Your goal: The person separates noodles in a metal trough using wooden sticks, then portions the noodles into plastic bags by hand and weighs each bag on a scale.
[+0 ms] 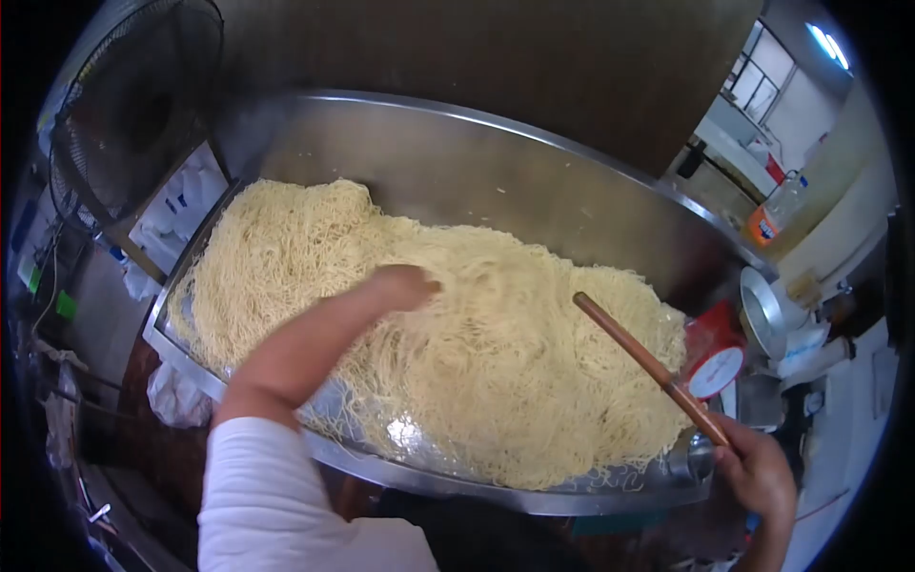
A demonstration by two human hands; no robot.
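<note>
A long heap of pale yellow thin noodles (477, 362) lies spread across a big stainless steel tray (457, 110). My left hand (408, 288) is over the middle of the heap, its fingers smeared by motion. The noodles just right of it are blurred too. My right hand (758, 469) is closed round the lower end of a brown wooden stick (624, 341) with a dark band partway along. The stick slants up and left over the right part of the noodles. Beside my right hand, at the tray's corner, sits a small metal cup (701, 458).
A red scale (717, 367) with a white dial stands by the tray's right end, a metal bowl (762, 310) behind it. A bottle with an orange label (765, 225) is farther back. At the left are a large fan (133, 105) and white plastic bags (179, 396).
</note>
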